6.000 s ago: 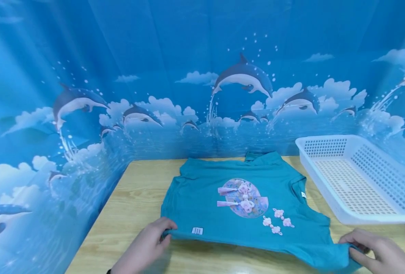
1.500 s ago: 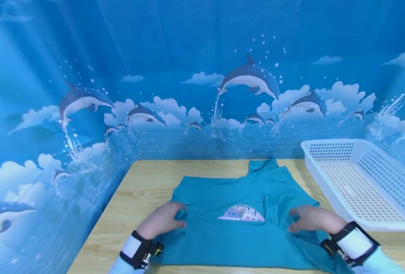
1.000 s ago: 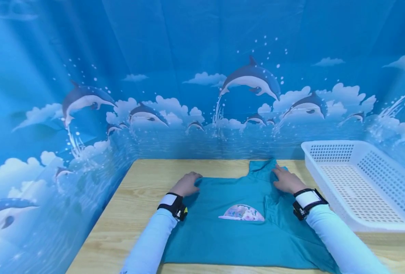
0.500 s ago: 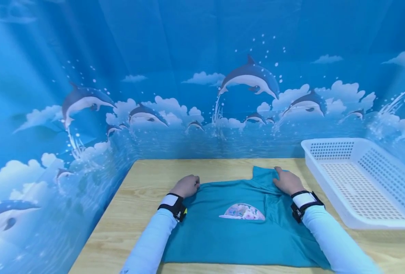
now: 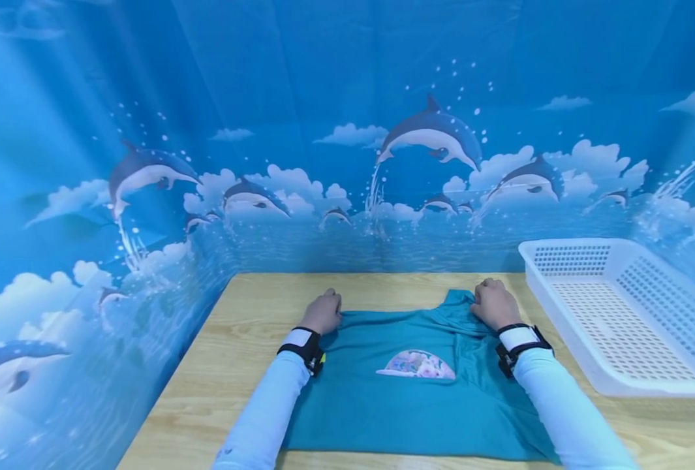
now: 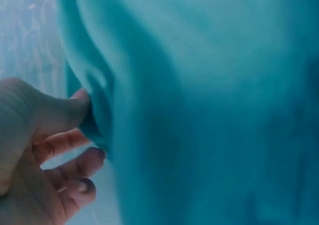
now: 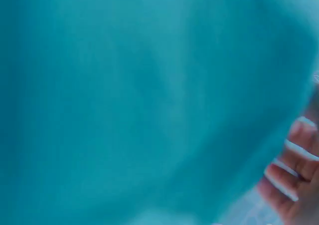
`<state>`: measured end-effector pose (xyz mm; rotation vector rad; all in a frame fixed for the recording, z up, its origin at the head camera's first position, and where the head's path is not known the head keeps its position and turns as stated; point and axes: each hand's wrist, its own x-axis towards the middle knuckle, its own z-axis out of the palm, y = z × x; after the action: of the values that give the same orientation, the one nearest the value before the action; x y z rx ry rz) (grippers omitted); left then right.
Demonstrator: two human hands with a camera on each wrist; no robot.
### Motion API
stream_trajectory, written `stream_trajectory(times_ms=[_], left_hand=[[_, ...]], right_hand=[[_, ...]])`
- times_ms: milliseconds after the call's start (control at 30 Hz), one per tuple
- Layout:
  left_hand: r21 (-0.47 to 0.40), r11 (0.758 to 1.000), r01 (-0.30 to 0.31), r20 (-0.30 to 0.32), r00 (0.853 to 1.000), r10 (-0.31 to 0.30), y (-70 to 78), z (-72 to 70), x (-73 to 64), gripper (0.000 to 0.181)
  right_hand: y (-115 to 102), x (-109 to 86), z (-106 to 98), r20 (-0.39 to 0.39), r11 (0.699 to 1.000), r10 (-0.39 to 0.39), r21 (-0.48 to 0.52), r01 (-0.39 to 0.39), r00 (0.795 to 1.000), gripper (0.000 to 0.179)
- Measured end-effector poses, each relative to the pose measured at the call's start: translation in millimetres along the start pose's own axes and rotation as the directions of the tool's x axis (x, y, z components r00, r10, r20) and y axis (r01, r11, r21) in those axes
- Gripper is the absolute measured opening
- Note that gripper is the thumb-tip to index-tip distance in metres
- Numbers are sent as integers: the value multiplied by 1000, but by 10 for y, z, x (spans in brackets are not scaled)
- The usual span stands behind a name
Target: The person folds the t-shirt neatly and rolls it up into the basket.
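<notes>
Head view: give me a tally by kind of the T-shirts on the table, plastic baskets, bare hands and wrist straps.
Teal T-shirt: 1
White plastic basket: 1
Left hand and right hand: 2
Black-and-white wrist straps: 2
Total: 6

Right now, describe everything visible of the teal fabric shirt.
The teal fabric shirt looks soft and lies spread on the pale wooden table, creased toward its right side. A pale floral half-disc print sits near its middle; a narrow flap juts from its far edge. The left hand pinches its far-left corner; the right hand grips its far-right part.
</notes>
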<state>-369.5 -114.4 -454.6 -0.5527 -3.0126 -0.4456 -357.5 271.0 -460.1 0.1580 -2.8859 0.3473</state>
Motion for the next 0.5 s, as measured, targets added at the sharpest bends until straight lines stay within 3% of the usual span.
stream_trajectory(times_ms=[67, 233, 333, 400, 500], left_hand=[[-48, 999, -19, -33, 999, 18, -17, -35, 20, 19], [-74, 997, -24, -64, 998, 20, -26, -218, -12, 13], [-43, 999, -20, -62, 998, 18, -7, -340, -52, 6], [-7, 1000, -13, -47, 999, 13, -7, -408, -78, 5], [33, 999, -10, -28, 1000, 11, -15, -504, -130, 13]], right_hand=[[16, 19, -63, -27, 1000, -18, 13, 18, 999, 24], [-2, 91, -238, 64, 985, 57, 162, -67, 996, 17], [-8, 101, -383, 107, 969, 73, 229, -96, 992, 33], [-15, 63, -507, 107, 973, 44, 223, -67, 993, 41], [-28, -19, -705, 84, 987, -28, 159, 14, 996, 38]])
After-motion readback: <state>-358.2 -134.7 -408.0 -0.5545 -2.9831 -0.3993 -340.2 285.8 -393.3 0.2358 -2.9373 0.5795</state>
